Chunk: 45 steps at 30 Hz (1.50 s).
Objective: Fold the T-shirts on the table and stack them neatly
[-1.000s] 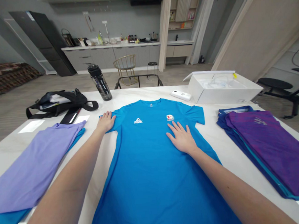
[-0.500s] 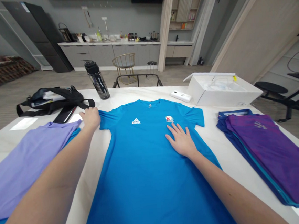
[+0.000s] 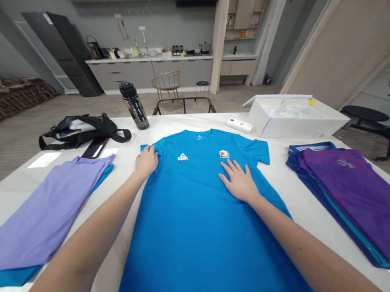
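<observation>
A blue T-shirt (image 3: 200, 217) lies spread front side up, its collar toward the far edge of the table. My left hand (image 3: 147, 162) is at its left sleeve, fingers bent and close together on the fabric; the hand hides most of that sleeve. Flat on the chest, just below the round red-and-white emblem (image 3: 224, 154), rests my right hand (image 3: 240, 180) with its fingers spread. The right sleeve (image 3: 259, 150) lies stretched out with some creases.
Folded lilac and blue clothes (image 3: 51, 211) lie on the left, a purple and blue stack (image 3: 357, 196) on the right. Along the far side are a black bag (image 3: 82, 130), a phone (image 3: 95, 148), a bottle (image 3: 134, 106), a white device (image 3: 239, 125) and a white box (image 3: 294, 118).
My left hand has moved inward from the sleeve's outer end, and less of the sleeve extends to the left. My right hand stays on the chest. The view has shifted slightly.
</observation>
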Each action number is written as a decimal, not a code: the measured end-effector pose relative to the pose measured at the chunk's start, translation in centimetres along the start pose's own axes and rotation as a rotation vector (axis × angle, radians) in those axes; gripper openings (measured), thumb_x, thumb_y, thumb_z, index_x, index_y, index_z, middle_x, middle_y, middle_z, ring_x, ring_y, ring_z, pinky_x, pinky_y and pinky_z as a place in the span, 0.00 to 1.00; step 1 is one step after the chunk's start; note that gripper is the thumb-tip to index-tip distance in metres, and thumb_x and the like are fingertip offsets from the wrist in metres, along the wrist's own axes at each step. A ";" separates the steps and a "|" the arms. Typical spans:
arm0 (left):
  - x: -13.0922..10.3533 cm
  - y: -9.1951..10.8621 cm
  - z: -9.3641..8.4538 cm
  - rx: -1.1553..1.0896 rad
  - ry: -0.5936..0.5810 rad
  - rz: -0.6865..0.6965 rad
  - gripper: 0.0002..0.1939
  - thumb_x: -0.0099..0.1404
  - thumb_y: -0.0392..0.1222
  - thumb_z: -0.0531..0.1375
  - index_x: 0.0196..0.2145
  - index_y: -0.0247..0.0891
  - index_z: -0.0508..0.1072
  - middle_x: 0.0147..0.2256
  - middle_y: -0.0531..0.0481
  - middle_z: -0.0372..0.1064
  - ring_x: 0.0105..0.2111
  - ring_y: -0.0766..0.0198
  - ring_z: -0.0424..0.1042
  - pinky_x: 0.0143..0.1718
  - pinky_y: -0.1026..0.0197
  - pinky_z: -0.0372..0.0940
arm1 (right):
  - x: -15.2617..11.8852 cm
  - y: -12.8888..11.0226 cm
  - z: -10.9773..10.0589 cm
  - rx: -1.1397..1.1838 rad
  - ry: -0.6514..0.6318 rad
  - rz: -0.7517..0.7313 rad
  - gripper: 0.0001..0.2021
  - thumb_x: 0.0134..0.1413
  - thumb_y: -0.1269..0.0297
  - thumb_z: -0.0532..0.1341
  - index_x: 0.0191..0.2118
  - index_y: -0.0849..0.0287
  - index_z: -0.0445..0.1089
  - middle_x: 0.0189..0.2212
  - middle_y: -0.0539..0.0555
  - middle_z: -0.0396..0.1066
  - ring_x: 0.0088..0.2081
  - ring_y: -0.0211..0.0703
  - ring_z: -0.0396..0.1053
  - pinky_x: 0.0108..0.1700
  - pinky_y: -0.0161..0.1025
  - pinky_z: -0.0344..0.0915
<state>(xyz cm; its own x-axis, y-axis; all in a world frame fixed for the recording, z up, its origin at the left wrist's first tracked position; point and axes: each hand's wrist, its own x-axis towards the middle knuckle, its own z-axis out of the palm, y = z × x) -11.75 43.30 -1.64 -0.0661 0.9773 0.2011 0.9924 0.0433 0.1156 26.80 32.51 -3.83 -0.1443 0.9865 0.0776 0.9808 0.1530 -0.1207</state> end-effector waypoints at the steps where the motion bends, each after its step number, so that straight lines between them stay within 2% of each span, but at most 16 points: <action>1: 0.2 -0.3 0.1 0.004 0.008 -0.086 0.24 0.74 0.46 0.47 0.64 0.36 0.62 0.62 0.31 0.62 0.58 0.41 0.66 0.54 0.42 0.62 | 0.0 0.0 0.0 0.001 0.001 0.000 0.32 0.71 0.40 0.42 0.73 0.46 0.52 0.74 0.52 0.46 0.73 0.57 0.42 0.70 0.68 0.38; 4: 1.3 -1.3 0.0 0.015 0.029 -0.359 0.26 0.72 0.47 0.51 0.61 0.29 0.63 0.60 0.25 0.64 0.60 0.35 0.64 0.55 0.38 0.59 | 0.0 0.0 0.1 0.003 0.017 -0.005 0.31 0.71 0.41 0.42 0.73 0.46 0.53 0.74 0.51 0.47 0.73 0.57 0.43 0.70 0.68 0.38; 6: 2.0 -1.6 -0.1 0.007 -0.016 -0.446 0.25 0.71 0.48 0.53 0.57 0.25 0.66 0.56 0.23 0.67 0.59 0.34 0.65 0.55 0.38 0.58 | 0.0 0.0 0.1 0.004 0.026 -0.008 0.31 0.71 0.41 0.42 0.72 0.46 0.53 0.73 0.51 0.47 0.73 0.56 0.43 0.70 0.68 0.38; 10: 2.4 -2.3 -0.3 -0.021 -0.093 -0.407 0.19 0.72 0.44 0.50 0.52 0.31 0.70 0.49 0.29 0.74 0.51 0.39 0.72 0.50 0.43 0.61 | 0.0 0.0 0.1 0.007 0.024 -0.009 0.31 0.71 0.41 0.42 0.72 0.46 0.53 0.73 0.52 0.48 0.73 0.56 0.43 0.70 0.68 0.38; 16: 1.2 -5.4 0.0 0.048 0.032 -0.295 0.20 0.73 0.38 0.43 0.52 0.34 0.71 0.50 0.32 0.72 0.47 0.43 0.74 0.41 0.51 0.63 | 0.0 0.0 0.1 0.007 0.019 -0.010 0.31 0.71 0.41 0.42 0.73 0.46 0.53 0.73 0.52 0.47 0.73 0.57 0.43 0.70 0.68 0.38; 20: 1.1 -6.7 0.1 0.072 0.016 -0.280 0.21 0.72 0.36 0.43 0.52 0.34 0.72 0.50 0.33 0.71 0.46 0.44 0.74 0.42 0.50 0.63 | 0.1 0.1 0.2 0.006 -0.004 -0.005 0.32 0.71 0.40 0.41 0.73 0.45 0.51 0.74 0.51 0.45 0.74 0.57 0.42 0.70 0.69 0.37; 24: 1.4 -6.2 -0.3 0.027 0.014 -0.267 0.19 0.73 0.42 0.46 0.51 0.36 0.73 0.50 0.34 0.72 0.49 0.43 0.71 0.49 0.45 0.61 | 0.3 0.2 0.2 0.002 -0.037 -0.001 0.32 0.70 0.39 0.41 0.74 0.44 0.50 0.74 0.51 0.42 0.74 0.57 0.41 0.70 0.70 0.36; 28: 0.1 -4.0 -1.3 0.038 0.195 -0.195 0.21 0.72 0.47 0.49 0.56 0.34 0.70 0.54 0.31 0.67 0.54 0.38 0.66 0.52 0.40 0.58 | 0.3 0.1 -0.1 0.014 -0.040 -0.004 0.32 0.71 0.39 0.40 0.74 0.44 0.49 0.75 0.51 0.41 0.74 0.57 0.40 0.70 0.70 0.36; 30: -1.5 -2.3 -1.9 0.024 0.231 -0.068 0.21 0.72 0.46 0.49 0.57 0.35 0.69 0.55 0.31 0.66 0.55 0.40 0.65 0.54 0.41 0.58 | -0.1 -0.1 -0.4 0.019 -0.022 -0.014 0.32 0.71 0.40 0.40 0.74 0.44 0.49 0.75 0.51 0.41 0.74 0.57 0.39 0.70 0.70 0.36; 32: -3.6 -0.4 -2.4 -0.010 0.218 0.109 0.20 0.72 0.44 0.50 0.57 0.37 0.69 0.55 0.34 0.66 0.55 0.43 0.66 0.56 0.42 0.58 | -1.0 -0.5 -0.8 0.021 -0.009 -0.027 0.32 0.71 0.40 0.41 0.73 0.45 0.51 0.75 0.52 0.42 0.74 0.56 0.39 0.70 0.70 0.36; 35: -7.8 2.9 -2.8 -0.081 0.149 0.370 0.20 0.73 0.43 0.49 0.58 0.40 0.70 0.58 0.38 0.66 0.57 0.47 0.66 0.59 0.44 0.59 | -3.1 -1.2 -1.5 0.034 -0.017 -0.054 0.32 0.71 0.40 0.42 0.72 0.46 0.54 0.74 0.53 0.43 0.74 0.56 0.38 0.69 0.70 0.36; 37: -11.2 5.1 -2.8 -0.127 0.087 0.496 0.20 0.74 0.45 0.50 0.60 0.42 0.69 0.62 0.39 0.64 0.61 0.49 0.65 0.61 0.46 0.60 | -4.9 -1.6 -2.0 0.060 -0.039 -0.064 0.32 0.71 0.40 0.42 0.72 0.46 0.53 0.75 0.53 0.42 0.74 0.56 0.37 0.70 0.70 0.37; 39: -14.9 7.0 -2.6 -0.139 0.029 0.560 0.23 0.75 0.48 0.51 0.64 0.43 0.66 0.65 0.40 0.61 0.65 0.49 0.61 0.64 0.44 0.58 | -7.2 -1.8 -2.5 0.094 -0.076 -0.061 0.32 0.70 0.39 0.41 0.73 0.46 0.52 0.75 0.53 0.41 0.74 0.56 0.37 0.69 0.70 0.38; 41: -18.7 8.4 -2.5 -0.144 -0.016 0.568 0.26 0.75 0.52 0.50 0.66 0.44 0.63 0.68 0.40 0.57 0.67 0.48 0.58 0.66 0.39 0.55 | -9.7 -1.7 -2.9 0.118 -0.093 -0.061 0.32 0.70 0.39 0.42 0.73 0.45 0.51 0.75 0.53 0.41 0.74 0.57 0.37 0.69 0.71 0.38; 45: -25.9 9.3 -2.9 -0.189 -0.065 0.559 0.26 0.76 0.52 0.49 0.68 0.45 0.61 0.70 0.39 0.54 0.68 0.48 0.56 0.67 0.35 0.54 | -15.8 -0.8 -3.5 0.125 -0.038 -0.091 0.30 0.71 0.43 0.47 0.72 0.47 0.54 0.74 0.55 0.44 0.74 0.58 0.39 0.69 0.71 0.40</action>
<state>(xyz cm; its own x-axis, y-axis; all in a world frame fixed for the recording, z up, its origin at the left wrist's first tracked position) -1.07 17.79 -2.92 0.4737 0.8523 0.2218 0.8387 -0.5134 0.1816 28.77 16.57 -1.53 -0.2391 0.9693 0.0568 0.9398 0.2458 -0.2375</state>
